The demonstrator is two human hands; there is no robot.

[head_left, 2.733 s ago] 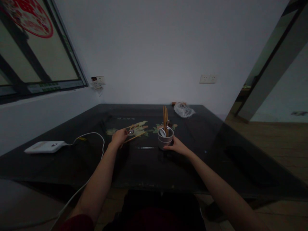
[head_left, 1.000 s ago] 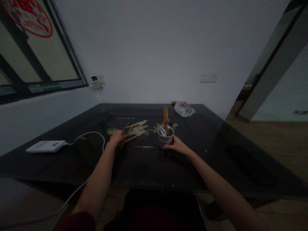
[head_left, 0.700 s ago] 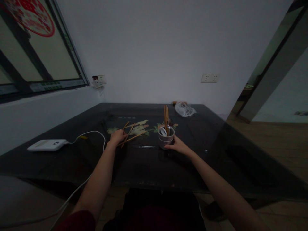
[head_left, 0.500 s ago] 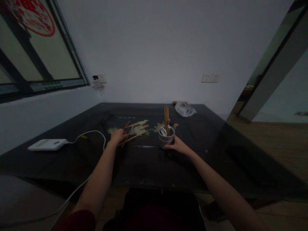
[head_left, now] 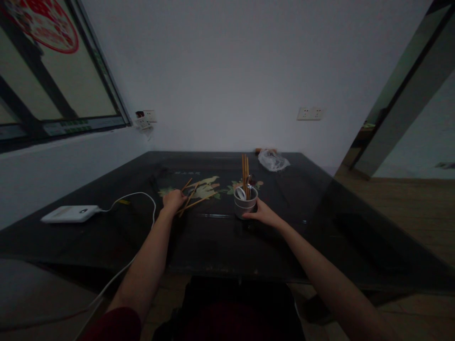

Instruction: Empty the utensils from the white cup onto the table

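My right hand [head_left: 265, 213] is wrapped around the side of a grey cup [head_left: 244, 207], which stands upright on the dark table. Several wooden chopsticks [head_left: 245, 170] rise out of the cup, along with a shiny metal spoon [head_left: 251, 181] and a white spoon [head_left: 241, 193]. To the left, my left hand [head_left: 174, 201] is closed at the table top, its fingers pinching a chopstick [head_left: 186, 184] whose end sticks out beyond them. Beside those fingers, loose chopsticks [head_left: 198, 202] lie crossed over the printed flower pattern. The fingertips of the left hand are partly hidden.
A white power bank [head_left: 71, 214] with a white cable [head_left: 138, 193] lies on the left of the table [head_left: 220, 246]. At the back right is a crumpled clear plastic bag [head_left: 273, 161]. A dark flat object [head_left: 368, 241] lies on the right. A wall [head_left: 227, 94] stands behind.
Both hands stay almost where they were, the right on the cup and the left at the chopsticks. Only a slight shift of the view shows.
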